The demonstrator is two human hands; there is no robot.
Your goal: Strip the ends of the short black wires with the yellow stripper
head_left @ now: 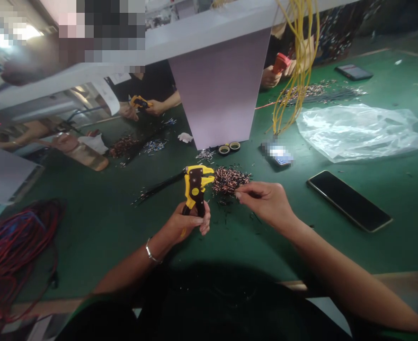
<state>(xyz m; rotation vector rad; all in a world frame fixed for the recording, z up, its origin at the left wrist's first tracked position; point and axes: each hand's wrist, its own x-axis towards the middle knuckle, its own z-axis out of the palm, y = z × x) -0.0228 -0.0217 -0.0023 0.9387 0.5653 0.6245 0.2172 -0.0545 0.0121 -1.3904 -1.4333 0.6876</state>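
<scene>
My left hand [191,220] is wrapped round the handles of a yellow and black wire stripper [195,189], whose jaws point right. Just beyond the jaws lies a pile of short copper-ended black wire pieces [230,180]. At the pile's right edge, thumb and fingers of my right hand [265,201] are pinched together; what is between them is too small to make out. Left of the stripper, a bundle of longer black wires [162,185] lies on the green table [123,246]. A small heap of silvery bits [206,154] sits behind the pile.
On the right are a black phone [350,200], a lit phone [279,155] and a clear plastic bag [361,130]. Yellow wires [297,61] hang over the table beside an upright panel [223,90]. Red cables [20,246] lie coiled left. Co-workers' hands [148,108] hold tools across the table.
</scene>
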